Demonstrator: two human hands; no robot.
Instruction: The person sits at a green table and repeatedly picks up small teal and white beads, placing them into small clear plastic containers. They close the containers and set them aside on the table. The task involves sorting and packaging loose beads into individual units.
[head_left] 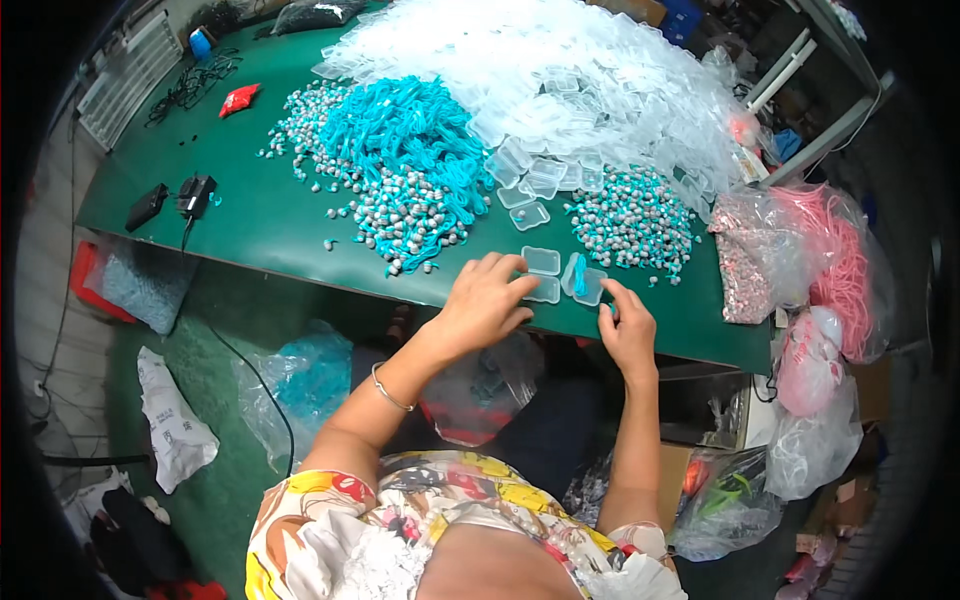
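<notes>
Two small clear plastic boxes lie at the table's front edge. The left box (541, 262) lies flat with its lid folded open. In the right box (590, 291) rests a bundle of teal cord (579, 274). My left hand (488, 305) hovers at the left box's side, its fingers curved and apart, with nothing visible in them. My right hand (629, 328) is bent at the right box's outer edge. A tiny teal bit shows between its thumb and fingers, too small to name.
Behind are a heap of teal cords (405, 130), small grey-and-teal pieces (632, 220) and a large mound of clear boxes (560, 70). Bags of pink cords (835, 255) stand at the right edge. Black adapters (195, 195) and a red packet (239, 100) lie to the left.
</notes>
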